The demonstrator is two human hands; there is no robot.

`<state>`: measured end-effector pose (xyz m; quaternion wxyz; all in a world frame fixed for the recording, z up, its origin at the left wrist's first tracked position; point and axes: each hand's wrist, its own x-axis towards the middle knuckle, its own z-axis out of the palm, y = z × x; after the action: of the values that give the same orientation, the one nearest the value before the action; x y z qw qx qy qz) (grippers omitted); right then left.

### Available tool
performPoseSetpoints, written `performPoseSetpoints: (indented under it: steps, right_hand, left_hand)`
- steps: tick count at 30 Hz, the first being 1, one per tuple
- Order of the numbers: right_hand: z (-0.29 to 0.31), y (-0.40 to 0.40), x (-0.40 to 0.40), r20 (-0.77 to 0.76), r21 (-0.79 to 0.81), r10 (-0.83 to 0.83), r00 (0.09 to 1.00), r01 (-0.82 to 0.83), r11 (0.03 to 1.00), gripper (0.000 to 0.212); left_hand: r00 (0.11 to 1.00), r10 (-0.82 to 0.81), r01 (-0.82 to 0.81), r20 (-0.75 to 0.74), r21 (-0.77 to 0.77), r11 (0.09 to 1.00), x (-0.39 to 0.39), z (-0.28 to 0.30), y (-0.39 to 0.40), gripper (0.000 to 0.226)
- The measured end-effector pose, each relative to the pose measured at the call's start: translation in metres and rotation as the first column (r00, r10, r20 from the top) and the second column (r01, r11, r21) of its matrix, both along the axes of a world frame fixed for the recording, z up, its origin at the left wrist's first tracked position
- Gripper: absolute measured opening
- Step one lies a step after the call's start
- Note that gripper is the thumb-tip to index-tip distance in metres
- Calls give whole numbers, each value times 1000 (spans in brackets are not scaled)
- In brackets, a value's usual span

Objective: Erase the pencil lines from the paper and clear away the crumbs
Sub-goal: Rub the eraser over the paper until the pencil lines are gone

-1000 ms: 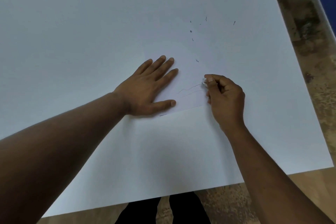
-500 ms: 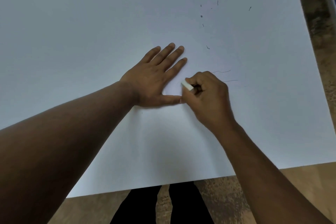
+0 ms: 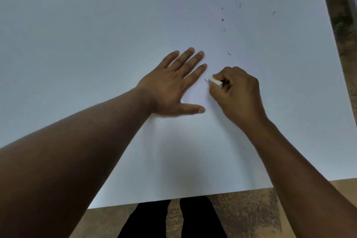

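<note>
My left hand [image 3: 173, 85] lies flat with spread fingers, pressing the white paper [image 3: 195, 94] onto the white table. My right hand [image 3: 237, 92] grips a small white eraser [image 3: 215, 81] just right of the left fingers, its tip down on the paper. A short dark mark [image 3: 206, 80] shows at the eraser's tip. The paper's edges barely stand out from the table. Several dark eraser crumbs [image 3: 229, 53] lie scattered beyond the hands, up to the far right [image 3: 273, 12].
The white table [image 3: 77, 25] fills most of the view; its near edge [image 3: 193, 197] runs below my arms. Worn brown floor [image 3: 251, 216] and dark-clothed legs [image 3: 173, 220] show below it. Floor also runs along the right edge [image 3: 343, 44].
My right hand went from the paper's right side leftward to beside my left thumb, then slightly back up and right with the eraser. The pencil lines seen earlier are hidden or gone. The left hand stayed put.
</note>
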<state>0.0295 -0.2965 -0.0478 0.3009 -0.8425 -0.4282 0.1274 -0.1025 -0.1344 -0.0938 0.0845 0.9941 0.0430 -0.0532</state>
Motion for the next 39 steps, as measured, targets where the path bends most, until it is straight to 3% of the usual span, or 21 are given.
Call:
performPoseSetpoints:
  steps: [5,9,13,17,21,24,27,29,32,35,39]
  right_hand:
    - [-1,3,-23,-31,-91,178,984,-180,979,12]
    - [-4,4,-11,92,-74,42,995,-36,997,15]
    - [-4,-8,7,53,-64,-115,992,118,991,15]
    - [-6,-11,-14,-34,-18,-49,998,48,999,15]
    - [-9,-4,-23,82,-63,40,996,-35,997,16]
    - [-9,-6,-6,124,-70,-35,992,44,997,20]
    - [-8,-12,5,21,-53,-121,992,122,991,19]
    - [-8,-14,-1,-25,-51,-85,996,83,995,17]
    - [-10,-15,-13,78,-95,28,997,-20,995,16]
    - [-10,-11,-4,149,-96,-7,989,22,995,18]
    - [-6,-14,4,80,-52,-34,996,38,998,16]
  left_hand:
    - [1000,-8,8,29,4,1000,-1,-1,-1,103]
    - [1000,-5,6,21,-14,1000,0,-1,0,105]
    - [1000,3,-3,29,-11,1000,0,-2,0,106]
    - [999,-8,9,51,-7,1000,0,-4,0,102]
    - [998,-9,9,66,-10,1000,-1,-4,0,98]
    - [999,-1,2,51,-17,1000,0,-3,0,99]
    - [999,5,-5,48,-7,1000,0,-3,0,100]
    - [999,4,-4,52,-1,1000,0,-4,0,100]
    - [998,-1,2,58,-2,1000,-1,-4,-1,99]
    - [999,-1,2,49,-5,1000,0,-4,1,100]
    - [999,7,-8,39,5,1000,0,-3,-1,100]
